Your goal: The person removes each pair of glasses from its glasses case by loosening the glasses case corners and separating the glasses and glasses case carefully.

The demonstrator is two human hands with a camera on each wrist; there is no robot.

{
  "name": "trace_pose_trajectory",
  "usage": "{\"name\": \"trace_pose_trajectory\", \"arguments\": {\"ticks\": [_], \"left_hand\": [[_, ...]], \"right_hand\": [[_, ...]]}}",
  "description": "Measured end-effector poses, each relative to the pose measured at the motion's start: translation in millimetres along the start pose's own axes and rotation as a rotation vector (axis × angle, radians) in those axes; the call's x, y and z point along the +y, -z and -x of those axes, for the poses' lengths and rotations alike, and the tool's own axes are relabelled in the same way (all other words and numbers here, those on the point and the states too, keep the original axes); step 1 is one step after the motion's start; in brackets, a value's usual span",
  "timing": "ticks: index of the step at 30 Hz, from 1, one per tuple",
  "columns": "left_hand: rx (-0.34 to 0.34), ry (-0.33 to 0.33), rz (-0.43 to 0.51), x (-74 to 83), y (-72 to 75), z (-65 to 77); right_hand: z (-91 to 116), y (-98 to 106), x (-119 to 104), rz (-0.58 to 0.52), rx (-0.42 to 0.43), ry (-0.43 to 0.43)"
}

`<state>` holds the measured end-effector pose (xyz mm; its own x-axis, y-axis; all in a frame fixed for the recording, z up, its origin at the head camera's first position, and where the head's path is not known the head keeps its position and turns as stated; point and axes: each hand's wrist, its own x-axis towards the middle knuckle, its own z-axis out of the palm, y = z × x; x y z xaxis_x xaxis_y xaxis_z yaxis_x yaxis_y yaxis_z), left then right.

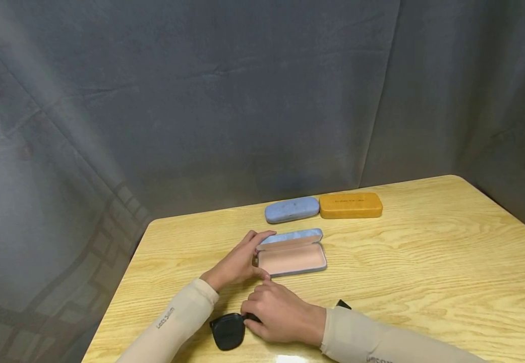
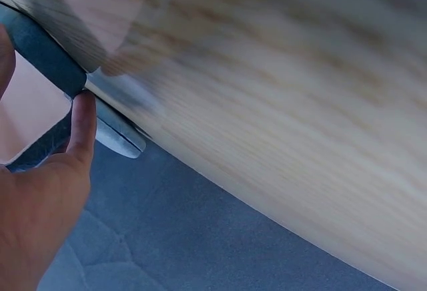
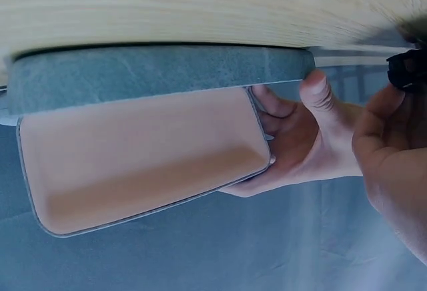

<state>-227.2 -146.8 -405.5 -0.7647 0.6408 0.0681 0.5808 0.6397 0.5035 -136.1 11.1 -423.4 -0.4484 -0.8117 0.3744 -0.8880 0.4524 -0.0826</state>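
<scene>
A light blue glasses case with a pale pink lining lies with its lid raised on the table; nothing is inside. My left hand grips its left end, thumb at the front edge and fingers at the lid, as the right wrist view also shows. Just in front, my right hand holds black sunglasses by the frame. One dark lens sticks out to the left; the rest is mostly covered by the hand and forearm. A black tip shows beyond the right sleeve.
Behind the raised lid lies a closed blue glasses case, end to end with a closed orange-yellow case near the back edge. A grey curtain hangs behind the wooden table.
</scene>
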Motion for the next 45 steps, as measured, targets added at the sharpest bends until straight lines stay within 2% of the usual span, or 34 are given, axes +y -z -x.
{"name": "trace_pose_trajectory", "arguments": {"ticks": [8, 13, 18, 21, 28, 34, 39, 45], "left_hand": [[-0.004, 0.005, 0.012, 0.5, 0.0, 0.5], [-0.014, 0.004, 0.024, 0.6, 0.9, 0.5], [-0.005, -0.036, 0.028, -0.6, 1.6, 0.4], [0.008, -0.058, 0.018, -0.7, 0.9, 0.4], [-0.004, -0.010, 0.034, 2.1, 1.2, 0.0], [-0.010, -0.010, 0.036, 2.7, 0.8, 0.2], [-0.011, -0.006, 0.018, 2.0, 0.7, -0.1], [-0.014, 0.000, 0.021, 1.7, 0.8, -0.5]], "right_hand": [[2, 4, 3, -0.025, 0.043, -0.013], [7, 10, 12, -0.046, 0.108, -0.072], [10, 19, 31, -0.054, 0.216, -0.147], [13, 23, 45, -0.043, 0.302, -0.160], [22, 35, 75, 0.063, 0.494, -0.189], [32, 44, 100, 0.049, 0.575, -0.244], [41, 50, 116, 0.021, 0.561, -0.322], [47, 55, 127, -0.077, 0.398, -0.485]]}}
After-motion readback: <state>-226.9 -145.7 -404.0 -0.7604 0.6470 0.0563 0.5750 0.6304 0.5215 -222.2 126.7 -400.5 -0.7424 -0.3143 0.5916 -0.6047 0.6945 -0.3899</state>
